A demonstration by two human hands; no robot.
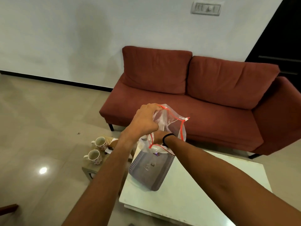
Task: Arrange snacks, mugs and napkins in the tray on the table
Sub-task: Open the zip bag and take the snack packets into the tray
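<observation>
A clear plastic zip bag (172, 123) with a red seal hangs over the far end of a grey perforated tray (149, 170) on the white table (195, 185). My left hand (145, 119) grips the bag's top edge and holds it up. My right hand (158, 137), with a black band at the wrist, is reached inside the bag's mouth; its fingers are hidden. Two floral mugs (101, 142) (95, 156) stand on a small wooden side table (91, 170) to the left. White napkins (112, 141) lie partly hidden behind my left forearm.
A red sofa (195, 98) stands right behind the table. Tiled floor (40, 128) stretches to the left. A dark doorway (280, 38) is at the far right. A wooden piece (8, 208) shows at the lower left edge.
</observation>
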